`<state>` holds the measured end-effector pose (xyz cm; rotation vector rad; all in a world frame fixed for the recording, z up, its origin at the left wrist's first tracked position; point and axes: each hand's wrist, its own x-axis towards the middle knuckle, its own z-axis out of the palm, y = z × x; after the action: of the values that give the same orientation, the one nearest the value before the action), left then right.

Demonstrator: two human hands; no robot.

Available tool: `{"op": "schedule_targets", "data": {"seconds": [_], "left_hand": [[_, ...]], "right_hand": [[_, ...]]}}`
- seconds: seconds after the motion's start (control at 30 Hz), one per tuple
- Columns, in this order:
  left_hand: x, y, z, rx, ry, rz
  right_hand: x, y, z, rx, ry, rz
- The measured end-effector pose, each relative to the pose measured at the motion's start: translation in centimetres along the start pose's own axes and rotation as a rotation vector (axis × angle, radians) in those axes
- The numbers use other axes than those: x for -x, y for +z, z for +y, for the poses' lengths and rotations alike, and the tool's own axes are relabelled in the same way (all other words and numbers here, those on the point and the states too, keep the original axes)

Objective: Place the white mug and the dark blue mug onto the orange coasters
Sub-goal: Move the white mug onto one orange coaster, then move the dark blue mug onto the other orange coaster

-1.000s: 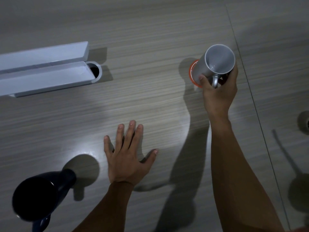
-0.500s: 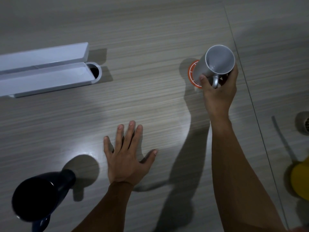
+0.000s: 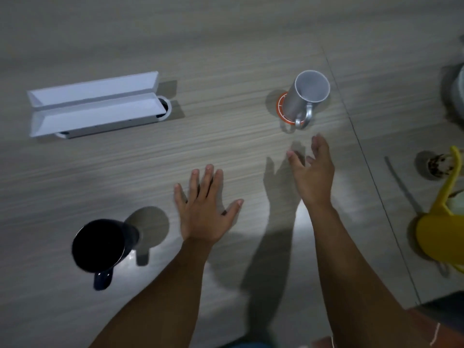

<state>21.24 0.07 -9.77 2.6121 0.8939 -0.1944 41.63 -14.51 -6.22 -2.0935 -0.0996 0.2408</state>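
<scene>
**White mug on coaster, blue mug waiting**

Nearest the camera, the dark blue mug [image 3: 100, 247] stands upright on the wooden table [image 3: 226, 46], off any coaster. Just beside it, the left hand [image 3: 206, 217] lies flat, fingers spread wide. Further out, the right hand [image 3: 313, 177] hovers empty, fingers loosely apart. Beyond it, the white mug [image 3: 305, 96] stands on an orange coaster [image 3: 280, 106], handle toward the person.

right hand [image 3: 312, 172]: let go, pulled back, fingers spread | white mug [image 3: 305, 96]: now standing free on orange coaster [image 3: 282, 110]
</scene>
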Motion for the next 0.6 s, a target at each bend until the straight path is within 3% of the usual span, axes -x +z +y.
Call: {"op": "schedule_targets", "data": {"seconds": [0.27,0.47,0.6], "left_hand": [[5.6,-1.5,-4.1,0.127,0.096,-0.058],[15.2,-0.3,-9.4,0.154,0.12,-0.014],[18.9,-0.4,-11.9,0.201,0.052,0.029]], "right_hand": [[12.4,-0.1,0.1,0.093,0.019,-0.269],[19.8,1.3,0.2,0.263,-0.116,-0.47],[22.9,2.7,0.0,0.332,-0.211,-0.504]]}}
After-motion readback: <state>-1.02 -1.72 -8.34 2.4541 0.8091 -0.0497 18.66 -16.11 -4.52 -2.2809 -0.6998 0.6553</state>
